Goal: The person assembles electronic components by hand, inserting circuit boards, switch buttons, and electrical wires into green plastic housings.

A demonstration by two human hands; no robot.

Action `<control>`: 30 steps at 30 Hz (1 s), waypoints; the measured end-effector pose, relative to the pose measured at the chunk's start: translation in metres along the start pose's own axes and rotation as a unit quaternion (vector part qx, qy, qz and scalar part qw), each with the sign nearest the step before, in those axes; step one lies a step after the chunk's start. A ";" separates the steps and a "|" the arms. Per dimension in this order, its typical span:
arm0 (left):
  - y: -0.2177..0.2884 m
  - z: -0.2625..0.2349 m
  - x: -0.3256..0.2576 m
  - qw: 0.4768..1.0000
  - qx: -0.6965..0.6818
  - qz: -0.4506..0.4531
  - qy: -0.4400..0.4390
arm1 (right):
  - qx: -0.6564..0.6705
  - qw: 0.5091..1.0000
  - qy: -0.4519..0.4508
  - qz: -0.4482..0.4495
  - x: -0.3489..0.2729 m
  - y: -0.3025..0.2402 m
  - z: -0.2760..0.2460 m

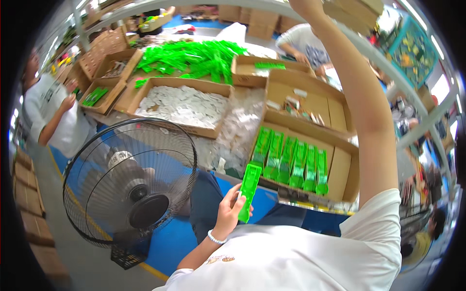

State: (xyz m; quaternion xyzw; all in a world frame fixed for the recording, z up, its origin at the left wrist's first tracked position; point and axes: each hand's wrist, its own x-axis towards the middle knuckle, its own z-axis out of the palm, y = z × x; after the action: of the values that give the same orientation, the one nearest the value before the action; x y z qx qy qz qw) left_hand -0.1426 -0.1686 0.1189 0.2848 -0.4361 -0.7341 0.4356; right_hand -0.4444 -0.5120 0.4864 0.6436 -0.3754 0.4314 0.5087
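Observation:
My left hand (227,213), with a beaded bracelet at the wrist, grips a long narrow bright green plastic tray-like part (250,186) in front of my chest. The part is held tilted, its upper end near the carton's edge. My right arm is raised high across the right side. Only the base of my right hand (306,6) shows at the top edge; its fingers are cut off. Just beyond the held part, a cardboard box (339,167) contains a row of several similar green parts (297,162).
A black-caged fan (148,211) stands close on my left. The table bears a box of flat whitish pieces (182,104), a heap of green parts (194,56) and clear plastic bags (239,119). One person (58,111) stands at left, another (308,43) across the table. A metal rail (383,60) runs overhead.

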 end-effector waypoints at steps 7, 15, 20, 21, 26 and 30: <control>0.005 0.021 0.012 0.997 -0.019 -0.031 -0.065 | 0.000 0.974 -0.228 -0.011 -0.148 0.024 -0.088; 0.011 0.016 0.015 0.998 0.014 -0.028 -0.045 | 0.077 0.533 -0.770 0.343 -0.236 0.012 -0.112; 0.006 0.014 0.011 0.998 0.021 -0.057 -0.032 | 0.019 0.745 -0.600 0.291 -0.224 0.006 -0.103; 0.007 0.017 0.010 0.997 0.020 -0.065 -0.034 | 0.025 0.763 -0.588 0.269 -0.221 0.012 -0.108; 0.001 0.022 0.010 0.994 0.041 -0.079 -0.055 | 0.095 0.660 -0.627 0.403 -0.243 0.051 -0.129; 0.000 0.025 0.012 0.993 0.054 -0.090 -0.062 | 0.107 0.577 -0.676 0.446 -0.274 0.045 -0.153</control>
State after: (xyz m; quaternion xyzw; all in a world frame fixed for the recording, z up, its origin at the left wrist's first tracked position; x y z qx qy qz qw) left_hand -0.1680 -0.1692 0.1302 0.3002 -0.4738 -0.7619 0.3239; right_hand -0.6071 -0.3596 0.2617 0.5495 -0.8014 0.0810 -0.2219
